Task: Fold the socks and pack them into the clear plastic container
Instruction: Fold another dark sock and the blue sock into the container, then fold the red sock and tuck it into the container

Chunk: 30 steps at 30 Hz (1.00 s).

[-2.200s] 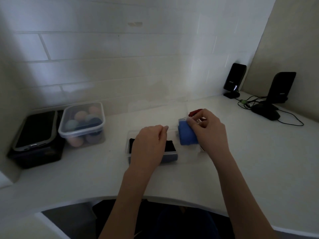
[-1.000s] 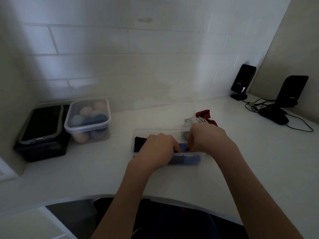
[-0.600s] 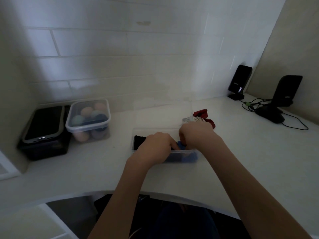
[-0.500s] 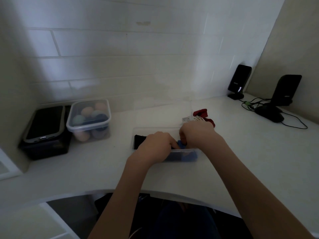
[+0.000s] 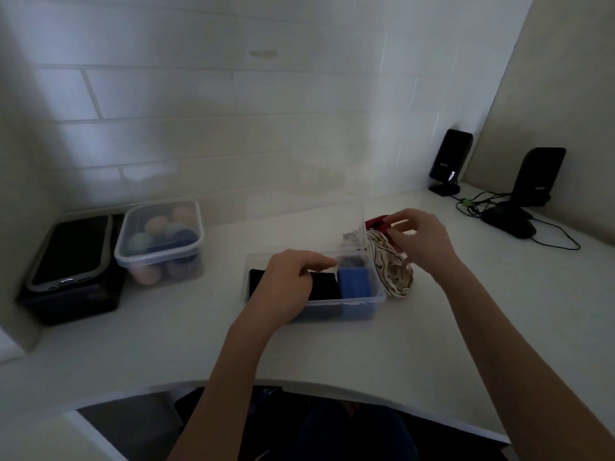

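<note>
Clear plastic container point(image 5: 362, 302) sat centre frame on the table point(image 5: 432, 344), blue sock point(image 5: 354, 282) folded inside. Left hand point(image 5: 289, 283) rested there, fingers loosely curled, holding nothing. Right hand point(image 5: 420, 239) pinched the red sock point(image 5: 377, 221) beside the patterned sock point(image 5: 391, 271). Likely soft, light; best grasped mid-bundle.

Dim, flat light, no hard shadows. Faint sheen on the wall tiles point(image 5: 149, 94); the brightest patch is on the wall at upper right. Wide-angle bending at the edges curves the tile lines and the table point(image 5: 332, 347) edge. Right hand point(image 5: 421, 239) slightly motion-blurred; dark corners lose detail.
</note>
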Available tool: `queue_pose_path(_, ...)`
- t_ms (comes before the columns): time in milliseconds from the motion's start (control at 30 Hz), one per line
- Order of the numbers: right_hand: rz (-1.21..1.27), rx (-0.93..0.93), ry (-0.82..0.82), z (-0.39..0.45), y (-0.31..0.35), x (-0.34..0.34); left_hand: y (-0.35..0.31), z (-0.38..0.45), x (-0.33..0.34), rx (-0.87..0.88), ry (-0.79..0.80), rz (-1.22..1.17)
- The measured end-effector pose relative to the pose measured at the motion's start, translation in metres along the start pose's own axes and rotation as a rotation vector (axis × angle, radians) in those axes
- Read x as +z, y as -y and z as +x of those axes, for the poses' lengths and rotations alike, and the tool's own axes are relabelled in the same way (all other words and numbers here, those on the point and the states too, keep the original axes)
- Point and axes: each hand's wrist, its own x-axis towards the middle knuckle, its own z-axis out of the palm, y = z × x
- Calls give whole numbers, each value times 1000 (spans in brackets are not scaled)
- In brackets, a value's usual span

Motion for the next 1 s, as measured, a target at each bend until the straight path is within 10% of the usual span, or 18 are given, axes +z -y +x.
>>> queue_pose_path(567, -301, 150, 21, 45, -54, 39, 2, 3, 5, 13, 48, 48)
queue_pose_path(800, 22, -11, -250, 24, -15, 25, 0, 4, 6, 19, -4, -9)
queue_pose_path(1000, 464, -129, -102, -28, 45, 17, -13, 16, -1, -93, -190, -389)
